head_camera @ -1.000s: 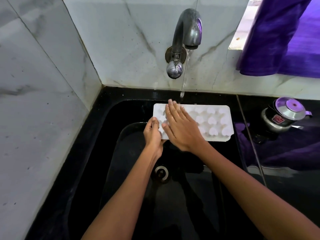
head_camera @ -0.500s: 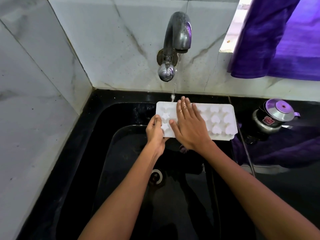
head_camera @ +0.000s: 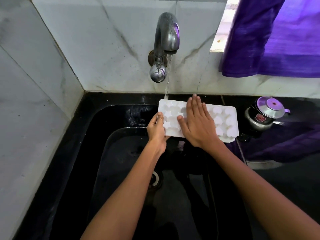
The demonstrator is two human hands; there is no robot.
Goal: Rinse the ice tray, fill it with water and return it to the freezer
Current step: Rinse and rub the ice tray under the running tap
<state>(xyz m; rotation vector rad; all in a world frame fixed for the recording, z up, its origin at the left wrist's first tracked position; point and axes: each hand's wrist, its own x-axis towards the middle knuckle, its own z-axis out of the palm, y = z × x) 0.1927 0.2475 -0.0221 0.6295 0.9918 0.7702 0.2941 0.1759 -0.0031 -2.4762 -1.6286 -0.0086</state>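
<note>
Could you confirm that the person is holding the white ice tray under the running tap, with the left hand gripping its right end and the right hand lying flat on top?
Not quite: the head view shows the left hand gripping the left end of the white ice tray, not the right. The rest holds: the tap is running and the right hand lies flat on top.

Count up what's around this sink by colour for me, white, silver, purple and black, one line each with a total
White: 1, the ice tray
Silver: 2, the tap and the small lidded pot
Purple: 1, the hanging cloth
Black: 1, the sink
Total: 5
</note>
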